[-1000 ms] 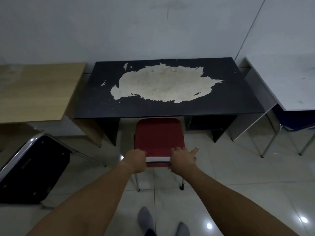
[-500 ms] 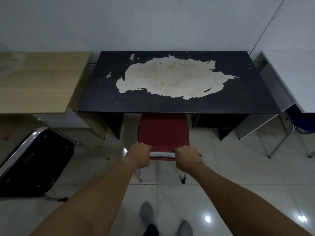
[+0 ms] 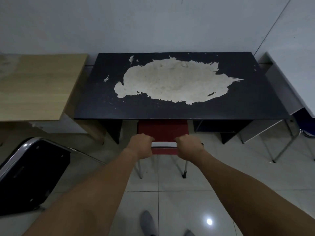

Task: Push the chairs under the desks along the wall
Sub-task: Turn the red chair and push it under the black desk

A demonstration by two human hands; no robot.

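Red chair now farther under the black counter's front edge, black chair and wooden counter at left, left hand and right hand clamped on its backrest, apart.

Middle desk: against the wall, between two other desks.
Chair: partly under its front edge.
Hands: left hand, right hand, both on the chair's back.
Second chair: left, before the left desk.
Right desk: at the right edge.
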